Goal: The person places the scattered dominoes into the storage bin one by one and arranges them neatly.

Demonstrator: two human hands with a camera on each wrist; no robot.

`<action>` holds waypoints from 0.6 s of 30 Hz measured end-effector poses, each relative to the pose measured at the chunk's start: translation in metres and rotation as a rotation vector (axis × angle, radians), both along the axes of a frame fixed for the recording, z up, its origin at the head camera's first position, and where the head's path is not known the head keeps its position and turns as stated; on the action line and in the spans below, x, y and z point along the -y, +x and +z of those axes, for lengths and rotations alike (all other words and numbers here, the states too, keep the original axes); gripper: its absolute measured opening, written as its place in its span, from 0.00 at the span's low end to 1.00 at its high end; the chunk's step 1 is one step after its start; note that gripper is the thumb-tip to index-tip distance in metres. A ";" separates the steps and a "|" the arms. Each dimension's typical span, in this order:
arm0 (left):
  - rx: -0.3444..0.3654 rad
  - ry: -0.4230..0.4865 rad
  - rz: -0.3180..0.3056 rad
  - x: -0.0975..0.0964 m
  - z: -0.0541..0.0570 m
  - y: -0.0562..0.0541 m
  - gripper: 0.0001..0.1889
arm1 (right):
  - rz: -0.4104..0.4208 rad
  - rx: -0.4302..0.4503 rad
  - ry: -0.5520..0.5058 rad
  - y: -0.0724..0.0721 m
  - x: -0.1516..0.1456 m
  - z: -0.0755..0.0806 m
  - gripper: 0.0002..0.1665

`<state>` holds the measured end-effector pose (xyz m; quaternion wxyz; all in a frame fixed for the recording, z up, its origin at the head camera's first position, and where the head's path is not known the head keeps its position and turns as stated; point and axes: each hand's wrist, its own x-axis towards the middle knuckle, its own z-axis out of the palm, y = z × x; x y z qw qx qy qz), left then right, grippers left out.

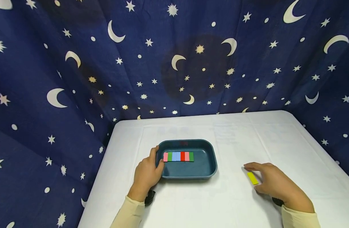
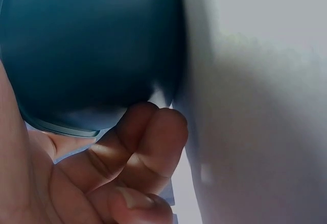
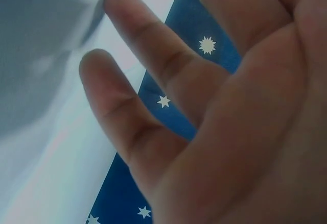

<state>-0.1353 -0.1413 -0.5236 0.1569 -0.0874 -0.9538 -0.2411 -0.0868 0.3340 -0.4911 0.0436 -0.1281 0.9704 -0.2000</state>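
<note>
A dark teal tray [image 1: 188, 172] stands on the table, and my left hand [image 1: 148, 171] grips its left end, the thumb over the rim. In the left wrist view, curled fingers [image 2: 148, 147] lie by the outer wall of the tray [image 2: 97, 40]. A row of several small coloured tiles [image 1: 178, 156], pink, green, light blue and red, lies edge to edge in the tray. Over to the right, my right hand [image 1: 277, 183] is spread around a yellow tile [image 1: 252, 178] on the table, thumb and forefinger apart on either side. The right wrist view shows extended fingers [image 3: 148, 35], but no tile.
A white cloth [image 1: 231, 136] covers the table. Behind it and at both sides hang dark blue curtains [image 1: 151, 69] with moons and stars. A black wrist device [image 1: 149, 198] shows under the left wrist, another [image 1: 277, 201] under the right.
</note>
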 end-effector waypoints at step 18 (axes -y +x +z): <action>0.001 0.000 0.005 0.000 0.000 0.000 0.31 | -0.059 0.019 -0.051 -0.005 -0.002 -0.001 0.46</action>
